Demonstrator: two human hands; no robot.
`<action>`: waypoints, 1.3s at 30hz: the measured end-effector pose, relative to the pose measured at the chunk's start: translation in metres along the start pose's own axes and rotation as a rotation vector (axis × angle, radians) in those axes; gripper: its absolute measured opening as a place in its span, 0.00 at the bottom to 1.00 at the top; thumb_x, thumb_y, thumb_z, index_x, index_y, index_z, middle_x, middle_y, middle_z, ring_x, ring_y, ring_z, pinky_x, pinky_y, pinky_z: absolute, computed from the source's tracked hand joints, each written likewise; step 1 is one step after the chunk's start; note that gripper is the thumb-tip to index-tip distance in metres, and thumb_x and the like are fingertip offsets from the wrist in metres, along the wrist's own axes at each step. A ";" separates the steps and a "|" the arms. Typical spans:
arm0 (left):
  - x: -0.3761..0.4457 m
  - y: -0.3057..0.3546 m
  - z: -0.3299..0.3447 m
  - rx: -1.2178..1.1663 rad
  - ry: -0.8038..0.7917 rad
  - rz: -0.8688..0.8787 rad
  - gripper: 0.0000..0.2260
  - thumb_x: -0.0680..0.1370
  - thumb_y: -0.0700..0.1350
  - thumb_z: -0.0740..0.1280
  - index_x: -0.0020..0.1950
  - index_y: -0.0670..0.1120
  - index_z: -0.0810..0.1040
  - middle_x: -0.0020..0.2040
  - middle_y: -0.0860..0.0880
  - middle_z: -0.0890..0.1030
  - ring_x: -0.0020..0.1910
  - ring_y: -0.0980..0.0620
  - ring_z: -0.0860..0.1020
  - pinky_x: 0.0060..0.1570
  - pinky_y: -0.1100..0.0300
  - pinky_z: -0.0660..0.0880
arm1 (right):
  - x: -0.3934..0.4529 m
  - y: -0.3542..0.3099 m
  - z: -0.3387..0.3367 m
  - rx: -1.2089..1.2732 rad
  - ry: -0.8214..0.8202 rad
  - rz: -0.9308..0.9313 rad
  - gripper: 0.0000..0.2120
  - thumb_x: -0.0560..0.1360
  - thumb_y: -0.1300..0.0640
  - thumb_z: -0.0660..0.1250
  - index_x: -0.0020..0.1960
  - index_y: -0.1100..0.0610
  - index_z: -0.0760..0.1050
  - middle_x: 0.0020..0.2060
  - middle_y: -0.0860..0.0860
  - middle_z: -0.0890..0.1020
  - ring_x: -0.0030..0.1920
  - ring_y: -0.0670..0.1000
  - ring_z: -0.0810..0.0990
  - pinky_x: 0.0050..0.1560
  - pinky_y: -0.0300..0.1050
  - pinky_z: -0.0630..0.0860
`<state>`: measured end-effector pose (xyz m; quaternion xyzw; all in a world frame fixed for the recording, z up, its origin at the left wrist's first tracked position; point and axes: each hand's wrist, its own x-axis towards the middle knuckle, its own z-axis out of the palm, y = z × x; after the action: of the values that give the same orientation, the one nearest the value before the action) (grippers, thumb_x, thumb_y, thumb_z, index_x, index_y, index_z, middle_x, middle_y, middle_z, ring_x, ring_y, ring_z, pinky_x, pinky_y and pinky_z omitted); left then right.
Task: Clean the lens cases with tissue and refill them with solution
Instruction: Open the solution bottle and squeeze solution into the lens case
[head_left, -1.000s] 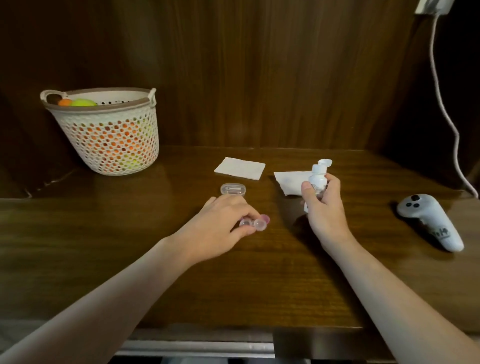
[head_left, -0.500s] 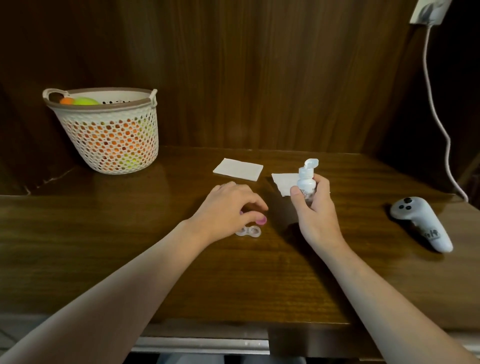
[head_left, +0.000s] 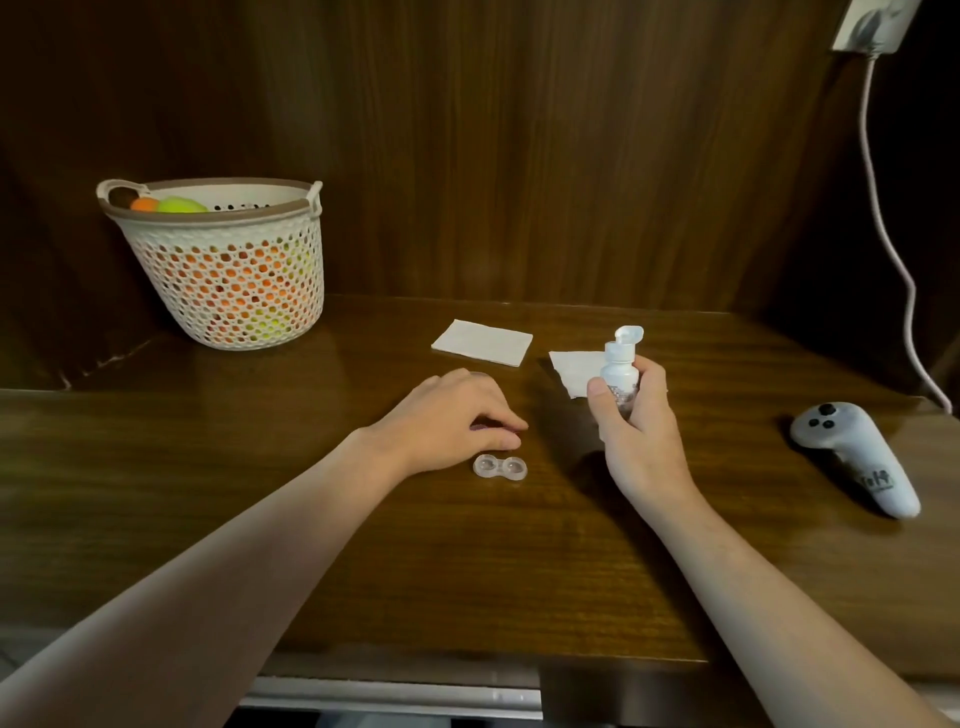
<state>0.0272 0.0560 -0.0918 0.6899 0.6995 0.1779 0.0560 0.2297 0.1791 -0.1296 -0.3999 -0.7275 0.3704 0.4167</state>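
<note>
- A clear lens case (head_left: 500, 467) with two open round wells lies flat on the dark wooden worktop (head_left: 467, 571), in the middle of the frame.
- The left hand (head_left: 452, 415) rests on the worktop just above the case in the frame, fingers loosely curled, fingertips down by something small and pink; whether it pinches that or only touches it I cannot tell. It does not touch the case.
- The right hand (head_left: 636, 431), right of centre, is wrapped round a small white solution bottle (head_left: 619, 371), thumb across the front. The bottle stands upright off the worktop, its flip cap hinged open at the top.
- A folded tissue (head_left: 483, 342) lies flat above the left hand; a second, looser tissue (head_left: 574, 370) lies just right of it, partly behind the bottle.
- In the upper left stands a white perforated basket (head_left: 228, 280) with a brown rim, orange and yellow-green balls showing inside it.
- At the right edge a white handheld controller (head_left: 857, 457) lies on the worktop, well apart from the hands.
- A pale cable (head_left: 883, 223) hangs down the wall in the upper right from a wall plug (head_left: 867, 23).
</note>
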 end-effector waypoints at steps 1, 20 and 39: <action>-0.004 -0.005 0.000 -0.025 -0.002 0.006 0.13 0.83 0.55 0.69 0.67 0.61 0.83 0.64 0.62 0.79 0.66 0.59 0.70 0.67 0.55 0.67 | 0.000 0.000 0.000 -0.005 -0.003 -0.004 0.25 0.84 0.41 0.66 0.78 0.43 0.61 0.51 0.26 0.70 0.53 0.32 0.77 0.44 0.31 0.71; -0.006 -0.004 -0.001 -0.129 0.100 0.006 0.14 0.84 0.52 0.69 0.69 0.57 0.83 0.62 0.60 0.80 0.64 0.59 0.74 0.65 0.60 0.73 | -0.006 -0.009 -0.001 -0.066 -0.096 -0.028 0.29 0.81 0.36 0.68 0.78 0.38 0.62 0.54 0.23 0.68 0.51 0.35 0.77 0.41 0.28 0.70; -0.005 0.048 -0.031 -0.804 0.177 -0.199 0.17 0.76 0.53 0.79 0.62 0.48 0.85 0.49 0.49 0.89 0.44 0.41 0.88 0.46 0.46 0.83 | -0.025 -0.032 -0.023 0.233 -0.244 -0.090 0.25 0.67 0.39 0.80 0.63 0.37 0.83 0.57 0.36 0.86 0.58 0.40 0.84 0.51 0.43 0.84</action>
<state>0.0630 0.0455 -0.0482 0.5243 0.6398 0.4887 0.2774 0.2498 0.1482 -0.1009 -0.2680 -0.7422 0.4789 0.3848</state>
